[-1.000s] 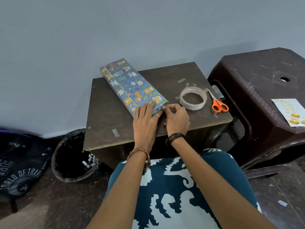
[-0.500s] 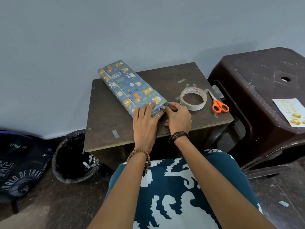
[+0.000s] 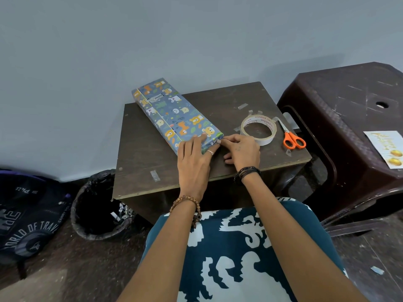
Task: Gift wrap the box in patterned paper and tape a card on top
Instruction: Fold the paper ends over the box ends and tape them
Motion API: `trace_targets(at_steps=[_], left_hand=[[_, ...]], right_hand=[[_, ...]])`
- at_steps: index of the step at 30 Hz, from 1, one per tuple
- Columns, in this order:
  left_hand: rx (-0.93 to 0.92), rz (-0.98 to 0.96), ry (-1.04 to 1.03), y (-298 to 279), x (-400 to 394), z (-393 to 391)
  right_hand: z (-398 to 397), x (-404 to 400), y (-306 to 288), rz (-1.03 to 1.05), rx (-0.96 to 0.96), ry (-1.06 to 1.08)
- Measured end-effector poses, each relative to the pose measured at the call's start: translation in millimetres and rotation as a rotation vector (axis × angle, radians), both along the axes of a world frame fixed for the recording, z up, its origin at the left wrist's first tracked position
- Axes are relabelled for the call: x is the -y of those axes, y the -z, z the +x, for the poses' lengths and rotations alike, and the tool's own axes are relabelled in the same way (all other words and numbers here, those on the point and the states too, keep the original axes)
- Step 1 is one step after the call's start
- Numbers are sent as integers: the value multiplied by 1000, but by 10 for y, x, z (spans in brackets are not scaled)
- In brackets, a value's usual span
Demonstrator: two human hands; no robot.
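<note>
Head view — left hand flat on wrapped box, right hand grip pinching its end fold.

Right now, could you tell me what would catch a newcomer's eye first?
The wrapped box, blue with cartoon animals, lies diagonally on the small brown table. Both hands work its near end: the left hand presses flat, the right hand pinches the corner. Orange scissors lie beside the tape roll.
</note>
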State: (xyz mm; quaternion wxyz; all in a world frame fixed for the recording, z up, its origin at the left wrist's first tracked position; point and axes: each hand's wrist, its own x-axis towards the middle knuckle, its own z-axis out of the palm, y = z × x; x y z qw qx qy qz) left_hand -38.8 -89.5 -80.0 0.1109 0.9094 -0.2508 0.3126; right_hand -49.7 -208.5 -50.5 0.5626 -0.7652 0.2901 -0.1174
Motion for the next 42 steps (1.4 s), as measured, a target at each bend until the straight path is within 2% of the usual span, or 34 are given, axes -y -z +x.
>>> trace_targets(at_steps=[12, 20, 23, 25, 30, 32, 35, 38, 42], left_hand=[[-18, -15, -6, -33, -14, -9], [-90, -25, -82, -139, 155, -64], [-189, -49, -120, -238, 213, -64], [-318, -60, -102, -360, 226, -65], [-673, -127, 204, -723, 6, 239], [-688, 63, 345, -769, -123, 423], [-623, 442, 369, -661, -234, 650], [-576, 473, 296, -506, -170, 715], [-541, 431, 152, -456, -11, 633]], right_hand=[[23, 68, 3, 77, 11, -53], [31, -42, 32, -91, 32, -7], [63, -100, 27, -89, 114, 73], [76, -102, 16, -96, 119, 95], [85, -65, 35, 52, 213, 79], [92, -79, 64, 68, 248, 44], [114, -129, 56, 104, 303, -2], [165, -169, 14, 222, 296, -54], [251, -151, -11, 266, 289, -92]])
